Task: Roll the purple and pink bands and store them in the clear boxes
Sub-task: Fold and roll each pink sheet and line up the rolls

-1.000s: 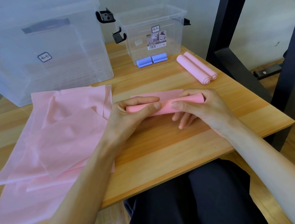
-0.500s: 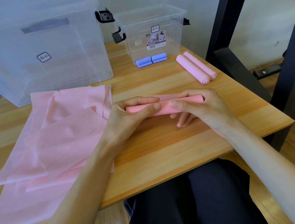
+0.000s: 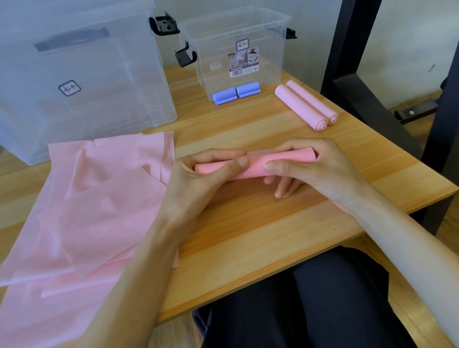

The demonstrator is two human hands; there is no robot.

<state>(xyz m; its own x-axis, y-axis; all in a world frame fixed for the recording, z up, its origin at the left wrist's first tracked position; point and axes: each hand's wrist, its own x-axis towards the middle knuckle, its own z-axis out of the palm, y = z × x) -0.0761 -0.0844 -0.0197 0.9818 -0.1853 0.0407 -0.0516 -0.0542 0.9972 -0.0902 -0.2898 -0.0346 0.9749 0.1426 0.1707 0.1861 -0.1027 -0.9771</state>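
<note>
A pink band roll [image 3: 252, 168] lies crosswise at the middle of the wooden table [image 3: 255, 235]. My left hand [image 3: 196, 182] grips its left end, thumb on top. My right hand [image 3: 310, 167] grips its right end, thumb on the front and fingers curled behind. Only a thin strip of unrolled band shows behind the roll. Two finished pink rolls [image 3: 306, 104] lie side by side at the back right. Two purple rolls [image 3: 235, 92] sit inside the small clear box [image 3: 239, 30]. A large clear box [image 3: 64, 77] stands at the back left.
Several flat pink bands [image 3: 93, 206] lie piled on the left half of the table, overhanging its front edge. A black metal frame [image 3: 380, 79] stands just off the table's right side. My dark-clad legs are under the front edge.
The flat tail of band behind the roll has shrunk to a thin strip as both hands rolled it away from me. The hands stay on the roll's two ends.
</note>
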